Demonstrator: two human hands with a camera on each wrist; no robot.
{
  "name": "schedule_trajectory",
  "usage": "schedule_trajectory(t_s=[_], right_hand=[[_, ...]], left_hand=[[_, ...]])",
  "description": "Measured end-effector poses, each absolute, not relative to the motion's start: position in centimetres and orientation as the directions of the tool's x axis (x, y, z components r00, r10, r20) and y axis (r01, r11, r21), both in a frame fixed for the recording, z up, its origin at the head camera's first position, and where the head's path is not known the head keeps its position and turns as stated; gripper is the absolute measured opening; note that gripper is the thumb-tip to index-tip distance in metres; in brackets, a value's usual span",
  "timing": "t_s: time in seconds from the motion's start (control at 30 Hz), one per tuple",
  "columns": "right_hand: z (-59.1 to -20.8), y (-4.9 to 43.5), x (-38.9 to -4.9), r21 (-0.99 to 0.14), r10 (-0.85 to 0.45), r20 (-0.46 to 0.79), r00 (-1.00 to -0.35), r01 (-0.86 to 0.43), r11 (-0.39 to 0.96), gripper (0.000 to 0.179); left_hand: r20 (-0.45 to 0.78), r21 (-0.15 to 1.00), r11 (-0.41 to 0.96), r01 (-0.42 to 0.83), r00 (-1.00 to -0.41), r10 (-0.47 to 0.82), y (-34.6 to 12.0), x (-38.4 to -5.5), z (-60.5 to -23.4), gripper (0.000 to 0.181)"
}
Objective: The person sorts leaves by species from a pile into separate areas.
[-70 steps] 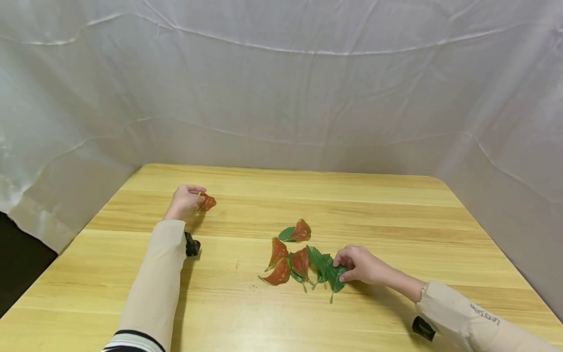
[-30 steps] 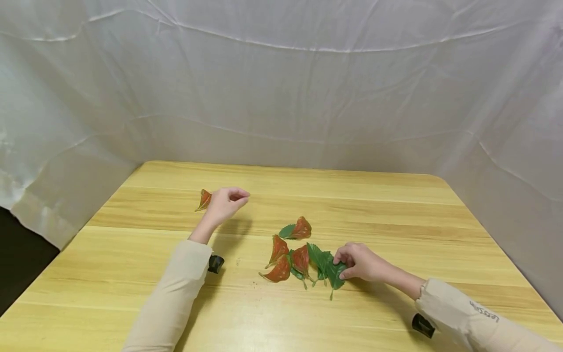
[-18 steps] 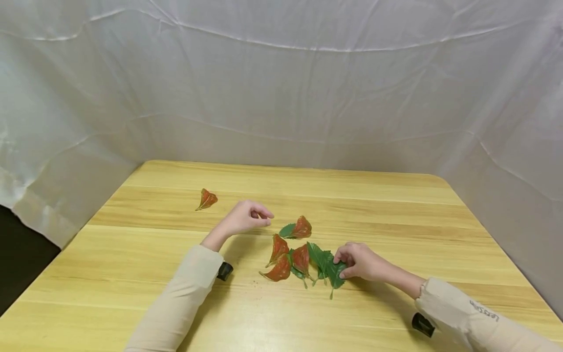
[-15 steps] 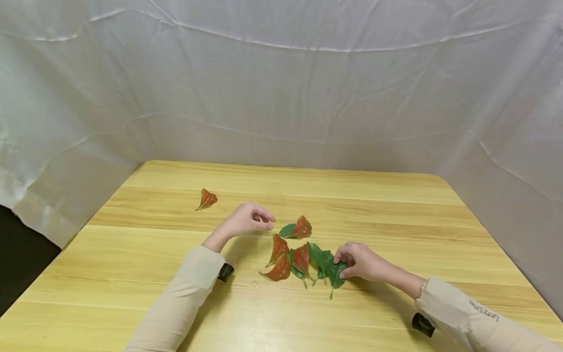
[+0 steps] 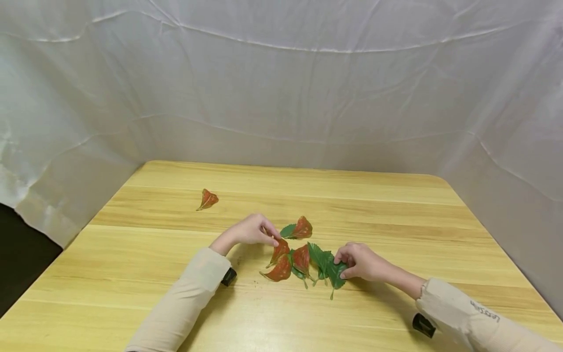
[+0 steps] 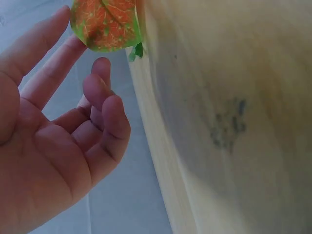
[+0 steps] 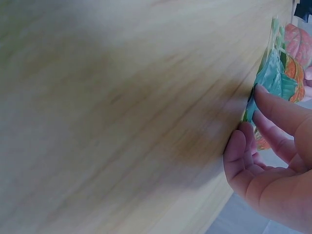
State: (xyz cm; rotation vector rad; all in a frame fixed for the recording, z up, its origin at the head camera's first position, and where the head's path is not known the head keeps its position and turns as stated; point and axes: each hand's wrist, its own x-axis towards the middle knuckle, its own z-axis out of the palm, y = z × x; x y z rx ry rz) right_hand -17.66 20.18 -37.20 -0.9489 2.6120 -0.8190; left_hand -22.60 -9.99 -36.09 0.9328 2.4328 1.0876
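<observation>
My left hand (image 5: 255,230) is at the upper edge of a red leaf (image 5: 279,250), thumb and index finger pinching it. The same leaf (image 6: 105,24), orange-red with green edges and veins, shows in the left wrist view against those two fingertips; the other fingers curl loosely below. My right hand (image 5: 360,262) pinches the end of a dark green toothed leaf (image 5: 335,276), held close over the table. In the right wrist view that green leaf (image 7: 270,80) lies between thumb and fingers. Another red leaf (image 5: 279,269) overlaps the first, and a third red leaf (image 5: 301,259) sits beside them.
Behind the group, a red leaf (image 5: 302,228) overlaps a small green leaf (image 5: 288,231). A pair of red leaves (image 5: 207,199) lies apart at the far left of the wooden table (image 5: 374,210). A pale cloth (image 5: 308,98) hangs around the back and sides.
My left hand let go of the red leaves at far left and moved right and nearer, down to the red leaf in the cluster. My right hand stays on the green leaf.
</observation>
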Motion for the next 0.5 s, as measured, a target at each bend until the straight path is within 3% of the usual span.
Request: schedule_trajectory(t_s=[0.5], right_hand=[[-37.34, 20.20, -17.69, -0.579, -0.649, -0.037, -0.760, -0.513, 0.634, 0.020]], left_hand=[[-0.147, 0.725, 0.574, 0.381, -0.729, 0.669, -9.32, -22.89, -36.67, 0.015]])
